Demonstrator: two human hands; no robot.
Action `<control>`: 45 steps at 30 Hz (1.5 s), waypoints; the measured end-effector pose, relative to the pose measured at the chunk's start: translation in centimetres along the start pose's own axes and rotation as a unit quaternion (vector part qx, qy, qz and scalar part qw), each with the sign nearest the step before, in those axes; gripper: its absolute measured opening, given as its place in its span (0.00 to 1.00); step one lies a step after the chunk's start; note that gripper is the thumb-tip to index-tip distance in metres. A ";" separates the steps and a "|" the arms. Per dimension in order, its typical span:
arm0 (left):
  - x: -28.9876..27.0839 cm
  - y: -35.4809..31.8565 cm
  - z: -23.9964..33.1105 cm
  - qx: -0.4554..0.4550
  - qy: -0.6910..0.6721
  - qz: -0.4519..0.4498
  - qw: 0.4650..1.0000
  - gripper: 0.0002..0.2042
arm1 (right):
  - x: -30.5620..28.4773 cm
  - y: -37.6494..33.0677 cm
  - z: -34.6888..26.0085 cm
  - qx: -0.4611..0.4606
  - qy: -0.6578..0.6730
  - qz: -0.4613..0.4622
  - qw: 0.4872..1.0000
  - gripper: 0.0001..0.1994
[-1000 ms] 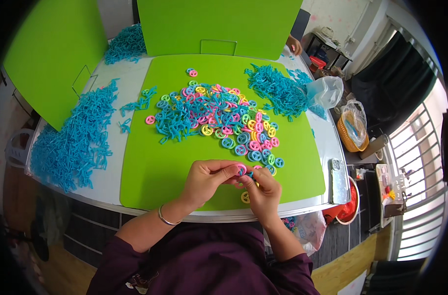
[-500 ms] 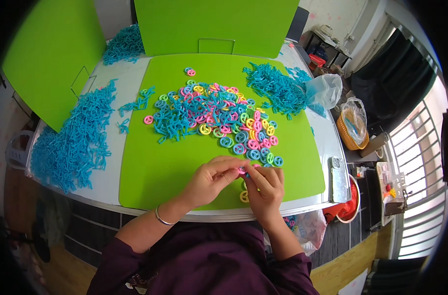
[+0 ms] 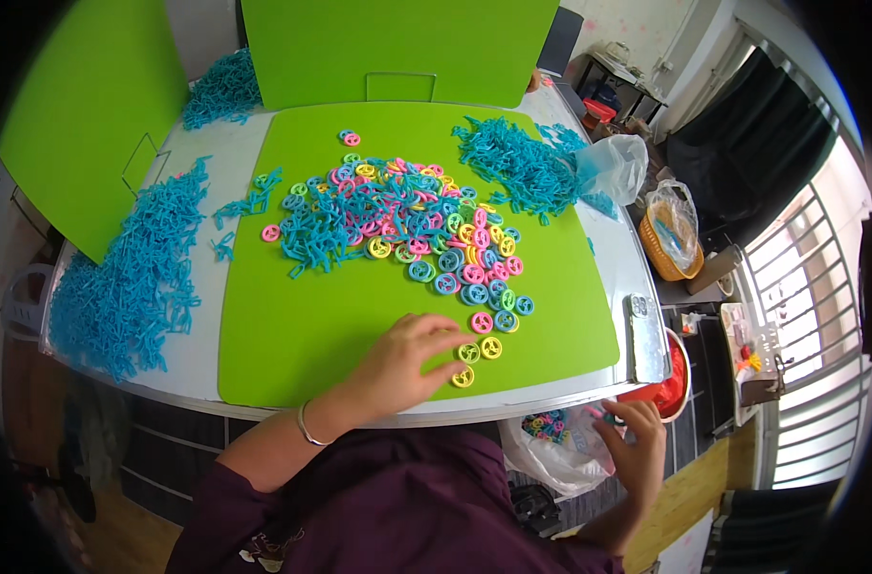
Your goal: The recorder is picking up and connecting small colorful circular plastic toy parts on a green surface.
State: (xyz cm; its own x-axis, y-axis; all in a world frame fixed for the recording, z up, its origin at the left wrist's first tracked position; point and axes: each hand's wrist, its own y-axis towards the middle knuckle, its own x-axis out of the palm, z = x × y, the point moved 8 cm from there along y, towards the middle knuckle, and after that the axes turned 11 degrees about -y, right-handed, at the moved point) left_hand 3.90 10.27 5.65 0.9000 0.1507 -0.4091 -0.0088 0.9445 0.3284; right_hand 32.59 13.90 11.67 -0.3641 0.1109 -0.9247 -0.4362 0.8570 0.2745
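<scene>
From afar, I see the left hand [image 3: 405, 365] loosely open near yellow spoked wheels [image 3: 491, 347], lower centre — the right hand [image 3: 637, 446], grip unclear to me, has swung lower right beside a plastic bag [image 3: 556, 475], apparently ending two-handed work.

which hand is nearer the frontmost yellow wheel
Left. The left hand is close beside the frontmost yellow wheel; the right hand is off to its right, beyond the table's edge.

Wheels [image 3: 473, 274] mixed pink, blue, yellow, green. Small parts [image 3: 134, 273] teal. Mat [image 3: 311, 354] and boards [image 3: 397, 48] lime green, tabletop [image 3: 629, 273] white. Shirt [image 3: 388, 507] dark purple, bangle [image 3: 304, 426] silver, basket [image 3: 658, 251] orange-yellow. Wall [image 3: 637, 21] pale, pink specks; floor [image 3: 187, 459] dark, light lines.
</scene>
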 end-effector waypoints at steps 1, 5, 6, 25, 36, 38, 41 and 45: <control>0.8 0.1 1.0 0.063 0.053 -0.008 0.997 0.15 | -0.1 -1.0 1.0 -0.018 -0.079 -0.004 0.997 0.15; 2.2 -0.5 0.7 0.099 0.133 -0.039 0.985 0.14 | 0.8 -1.8 1.9 -0.027 -0.201 0.012 0.979 0.17; 2.1 -0.6 0.7 0.101 0.135 -0.039 0.985 0.14 | 1.0 -1.4 1.5 -0.026 -0.200 0.014 0.979 0.17; -2.9 -0.2 -0.6 -0.009 0.053 0.120 0.991 0.05 | 12.6 20.9 -14.2 -0.270 0.131 0.076 0.951 0.09; -4.7 -0.2 -2.0 -0.119 -0.114 0.160 0.973 0.06 | 13.2 18.7 -15.7 -0.312 0.093 0.036 0.945 0.17; -4.6 -0.3 -4.4 -0.137 -0.351 0.191 0.906 0.06 | 14.4 17.9 -13.4 -0.096 0.385 -0.154 0.905 0.19; -3.9 -0.1 -5.2 -0.166 -0.503 0.204 0.824 0.05 | 14.4 15.8 -12.4 -0.037 0.495 -0.228 0.838 0.21; -2.3 -0.2 -5.8 -0.199 -0.540 0.145 0.805 0.04 | 15.8 12.2 -13.1 0.050 0.571 -0.323 0.753 0.22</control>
State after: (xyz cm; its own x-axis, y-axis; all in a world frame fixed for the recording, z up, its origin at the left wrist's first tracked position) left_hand -0.70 11.43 1.65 0.6876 0.2425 0.6844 -0.2321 0.9665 -0.1093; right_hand 10.76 19.52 3.88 -0.5974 -0.8019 -0.0115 -0.7828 0.5861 -0.2091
